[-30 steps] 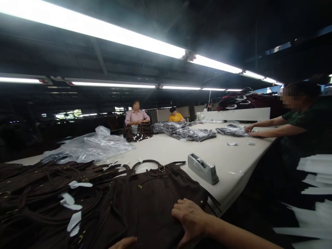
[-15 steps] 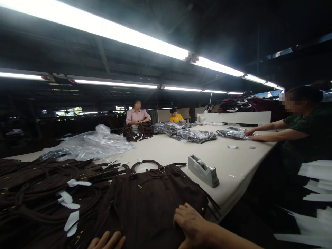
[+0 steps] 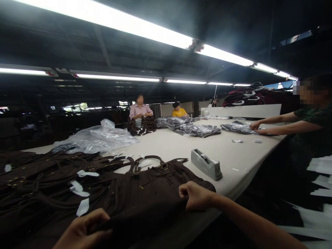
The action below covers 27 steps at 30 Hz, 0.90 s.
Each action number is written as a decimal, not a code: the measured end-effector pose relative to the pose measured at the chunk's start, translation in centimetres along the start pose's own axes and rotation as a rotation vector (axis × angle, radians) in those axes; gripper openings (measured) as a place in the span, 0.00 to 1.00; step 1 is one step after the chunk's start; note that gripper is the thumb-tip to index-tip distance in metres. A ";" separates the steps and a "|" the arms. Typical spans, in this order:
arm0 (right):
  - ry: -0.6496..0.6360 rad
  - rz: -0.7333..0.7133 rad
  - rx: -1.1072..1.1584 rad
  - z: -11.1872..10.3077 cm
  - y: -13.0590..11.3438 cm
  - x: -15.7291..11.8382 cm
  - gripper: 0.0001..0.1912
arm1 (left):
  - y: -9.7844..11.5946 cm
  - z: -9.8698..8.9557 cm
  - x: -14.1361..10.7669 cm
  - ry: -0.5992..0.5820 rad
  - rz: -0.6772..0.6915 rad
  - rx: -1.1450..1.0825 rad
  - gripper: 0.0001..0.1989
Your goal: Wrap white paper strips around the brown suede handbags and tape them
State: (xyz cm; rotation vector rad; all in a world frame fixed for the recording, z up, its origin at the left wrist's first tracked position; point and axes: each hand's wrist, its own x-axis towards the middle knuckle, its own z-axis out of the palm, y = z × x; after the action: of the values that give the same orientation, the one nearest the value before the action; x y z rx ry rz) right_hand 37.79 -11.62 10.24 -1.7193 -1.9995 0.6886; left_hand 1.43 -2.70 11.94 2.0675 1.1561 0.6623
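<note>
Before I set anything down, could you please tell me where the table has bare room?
Bare table stretches between the held brown bag, the tape dispenser and the plastic-wrapped bundles; another patch lies between dispenser and two white scraps. The near left is crowded with heaped bags.

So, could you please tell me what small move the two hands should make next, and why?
Perhaps ease the brown bag back: the left hand and right hand both grip its near edge, and the tape dispenser stands close to its right side.
</note>
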 end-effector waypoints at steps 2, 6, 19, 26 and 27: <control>0.076 0.004 -0.011 -1.6 -1.1 0.9 0.18 | 1.4 -0.5 0.7 0.042 -0.052 -0.021 0.14; 0.196 0.043 -0.208 -2.7 -2.0 3.7 0.18 | 3.1 0.2 2.1 0.244 0.097 0.383 0.06; 0.090 -0.077 -0.026 0.8 -3.9 3.2 0.24 | 2.3 1.3 3.3 0.235 0.044 0.513 0.04; 0.096 -0.072 -0.198 1.8 -5.0 4.7 0.25 | 1.8 1.1 4.1 0.230 0.009 0.458 0.05; 0.089 -0.076 -0.241 1.9 -5.1 4.9 0.24 | 1.7 1.0 4.3 0.234 0.010 0.458 0.05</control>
State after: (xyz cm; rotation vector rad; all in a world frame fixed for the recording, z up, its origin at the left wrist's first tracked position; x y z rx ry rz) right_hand 31.88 -7.56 11.83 -1.7615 -2.1438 0.3504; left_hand 5.11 0.14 13.02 2.4199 1.5472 0.7083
